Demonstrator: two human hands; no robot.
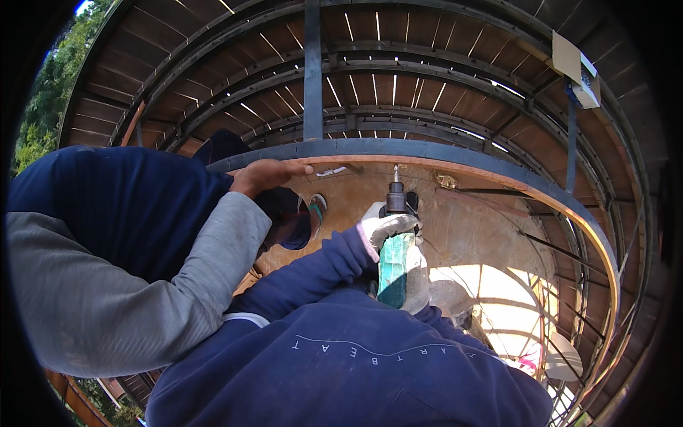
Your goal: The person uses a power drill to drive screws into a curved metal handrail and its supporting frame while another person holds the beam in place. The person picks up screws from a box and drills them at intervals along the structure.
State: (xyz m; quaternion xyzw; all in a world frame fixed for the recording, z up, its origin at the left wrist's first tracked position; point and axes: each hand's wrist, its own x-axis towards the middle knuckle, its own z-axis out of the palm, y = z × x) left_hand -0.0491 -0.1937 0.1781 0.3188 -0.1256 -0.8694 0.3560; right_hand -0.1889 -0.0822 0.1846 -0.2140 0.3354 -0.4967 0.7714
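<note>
A power drill (pixel 393 265) with a worn green body and dark chuck points away from me. Around its front end, just behind the chuck, my left hand (pixel 388 225) is closed in a white-and-grey glove. My right hand (pixel 418 281), also gloved, grips the rear of the drill and is partly hidden by its body. The bit's tip meets or nearly meets the orange-brown near face of a curved rail (pixel 427 151); contact cannot be made out. The rail's top is dark blue-grey.
At left, a co-worker in a grey sleeve (pixel 213 242) rests a bare hand (pixel 267 175) on the rail. A dark upright post (pixel 313 78) rises beyond it. Curved slatted tiers surround the tan floor (pixel 462 220). An open cardboard box (pixel 578 71) sits at upper right.
</note>
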